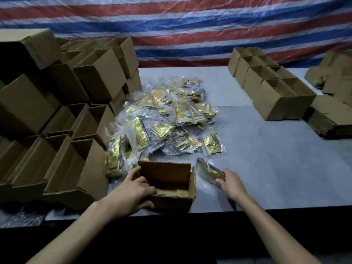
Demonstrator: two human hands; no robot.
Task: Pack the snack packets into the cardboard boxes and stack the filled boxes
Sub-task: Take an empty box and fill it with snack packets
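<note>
An open cardboard box [172, 182] stands at the table's near edge, its flaps up and its inside looking empty. My left hand [131, 193] grips its near left corner, fingers curled over the rim. Just right of the box, my right hand [231, 184] holds a snack packet [209, 171] in clear wrap, blurred by motion and low over the table. A heap of gold snack packets [167, 119] in clear bags lies behind the box at the table's middle.
Stacked cardboard boxes [57, 115] fill the left side, several lying on their sides. A row of open boxes [266, 82] and a pile of flat cardboard [331, 119] sit at the right. The grey table [266, 159] meets a striped tarp [190, 31] behind.
</note>
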